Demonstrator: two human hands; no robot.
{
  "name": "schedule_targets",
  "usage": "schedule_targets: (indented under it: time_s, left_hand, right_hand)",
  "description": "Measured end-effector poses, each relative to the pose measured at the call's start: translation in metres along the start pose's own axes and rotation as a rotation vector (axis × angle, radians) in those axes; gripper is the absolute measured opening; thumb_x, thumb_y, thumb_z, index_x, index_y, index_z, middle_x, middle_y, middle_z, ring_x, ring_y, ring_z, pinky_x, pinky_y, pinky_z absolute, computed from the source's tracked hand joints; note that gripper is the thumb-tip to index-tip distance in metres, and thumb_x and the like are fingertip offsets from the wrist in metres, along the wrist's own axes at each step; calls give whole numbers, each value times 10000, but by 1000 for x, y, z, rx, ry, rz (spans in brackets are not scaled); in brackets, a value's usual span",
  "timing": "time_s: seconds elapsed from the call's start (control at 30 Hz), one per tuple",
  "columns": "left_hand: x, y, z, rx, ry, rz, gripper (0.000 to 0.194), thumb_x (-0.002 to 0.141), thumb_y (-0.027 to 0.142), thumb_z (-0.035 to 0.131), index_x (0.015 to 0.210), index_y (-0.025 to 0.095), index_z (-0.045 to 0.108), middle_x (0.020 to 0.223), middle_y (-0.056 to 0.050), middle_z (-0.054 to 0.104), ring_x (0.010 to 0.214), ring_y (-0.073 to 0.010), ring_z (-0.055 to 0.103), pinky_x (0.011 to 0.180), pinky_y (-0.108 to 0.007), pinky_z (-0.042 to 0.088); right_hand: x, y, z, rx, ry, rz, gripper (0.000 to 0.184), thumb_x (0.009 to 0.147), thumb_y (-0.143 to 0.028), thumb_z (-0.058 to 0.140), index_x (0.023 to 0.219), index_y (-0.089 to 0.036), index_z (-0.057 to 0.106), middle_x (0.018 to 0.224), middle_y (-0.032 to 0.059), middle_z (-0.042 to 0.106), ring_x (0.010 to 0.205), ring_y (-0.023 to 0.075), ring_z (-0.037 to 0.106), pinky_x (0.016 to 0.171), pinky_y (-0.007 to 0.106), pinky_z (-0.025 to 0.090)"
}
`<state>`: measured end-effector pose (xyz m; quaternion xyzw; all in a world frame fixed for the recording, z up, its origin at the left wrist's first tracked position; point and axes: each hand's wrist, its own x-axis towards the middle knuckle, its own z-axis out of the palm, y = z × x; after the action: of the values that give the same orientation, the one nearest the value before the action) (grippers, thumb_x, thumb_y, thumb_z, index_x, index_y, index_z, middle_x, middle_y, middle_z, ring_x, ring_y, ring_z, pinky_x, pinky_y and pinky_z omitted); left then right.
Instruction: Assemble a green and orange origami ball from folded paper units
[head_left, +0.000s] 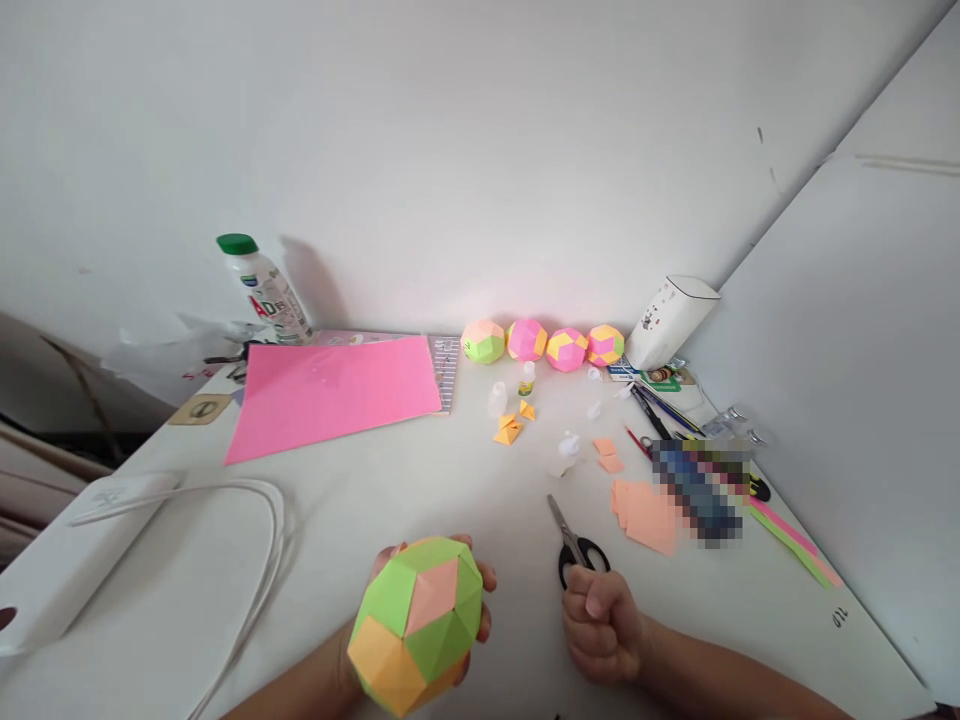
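In my left hand (486, 622) rests a large faceted paper ball (420, 625) with green, orange and peach faces. My fingers curl around its right side and the palm is hidden behind it. My right hand (601, 622) is closed in a fist on the table, and nothing shows between its fingers. Just beyond that fist lies a pair of scissors (571, 535) with black handles, blades pointing away. Peach paper squares (646, 515) and smaller peach pieces (607, 455) lie to the right. Small folded orange pieces (508, 430) sit farther back.
Several finished paper balls (527, 341) line the wall. Small bottles (498, 400) stand before them. At left are a pink sheet (337, 390), a green-capped bottle (266, 290) and a white power strip (82, 550) with its cable. Pens (651, 412) and a white container (670, 320) occupy the right.
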<state>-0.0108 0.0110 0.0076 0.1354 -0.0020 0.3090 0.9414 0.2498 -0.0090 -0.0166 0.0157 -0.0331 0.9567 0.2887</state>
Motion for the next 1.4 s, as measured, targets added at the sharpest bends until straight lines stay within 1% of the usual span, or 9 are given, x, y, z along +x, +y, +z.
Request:
schedule_targets:
  time_s: [0.17,0.3,0.6,0.77,0.93,1.13,1.2,1.3,1.4]
  left_hand:
    - [0,-3,-2,92,68,-14,519,662,681,584,1041,336,667,1074,-71,639,848,-283,644,543,-351,508]
    - [0,-3,-4,77,92,-2,523,662,690,580,1045,345,669,1077,-67,631,848,-283,646,543,-336,498]
    - [6,0,-9,64,24,-30,537,671,675,581,1058,312,669,1090,-90,623,861,-297,651,564,-353,501]
    - [15,-5,-12,39,-74,-102,549,698,647,583,1085,263,649,1125,-119,626,885,-335,665,571,-375,507]
    - [16,-10,-12,47,-110,-130,580,721,658,569,1117,235,607,1143,-133,625,875,-339,674,586,-370,496]
    - [18,-10,-15,34,-182,-170,555,751,611,555,1128,206,596,1164,-148,626,881,-355,682,625,-378,498]
    - [19,-8,-15,23,-163,-163,549,740,603,571,1132,219,590,1187,-144,623,905,-363,672,635,-385,497]
    - [20,-6,-11,74,-102,-135,561,709,607,604,1102,207,590,1192,-153,625,908,-360,663,697,-435,485]
    - [21,-4,-7,274,-15,-49,601,716,648,563,1128,210,572,1168,-150,637,937,-341,650,789,-475,458]
  right_hand:
    - [0,2,-5,-54,-45,-2,360,656,-59,515,576,-194,191,432,-131,73,260,-1,24,282,101,306]
    - [1,0,-5,-80,-57,26,328,671,-53,494,582,-193,210,429,-129,94,262,6,27,284,93,290]
    - [6,2,-13,-100,-104,124,311,671,-57,479,591,-196,213,435,-124,114,272,6,47,290,94,288]
    - [13,3,-20,-150,-141,243,358,643,-64,507,577,-203,184,435,-118,132,276,4,73,274,105,286]
    - [16,2,-21,-216,-133,301,420,617,-50,562,572,-201,173,435,-118,152,279,-5,102,274,94,268]
    - [17,-1,-18,-289,-120,368,412,682,-24,572,590,-201,212,452,-124,173,296,-10,100,289,92,266]
    - [17,-1,-15,-311,-123,384,413,717,-33,569,605,-203,210,461,-126,178,299,-11,90,290,88,249]
    - [19,-3,-11,-347,-140,410,412,778,-84,559,624,-206,197,466,-128,181,291,-11,86,293,86,231]
    - [24,-4,-7,-405,-159,434,420,816,-163,567,631,-206,193,460,-134,172,276,-8,97,295,94,240]
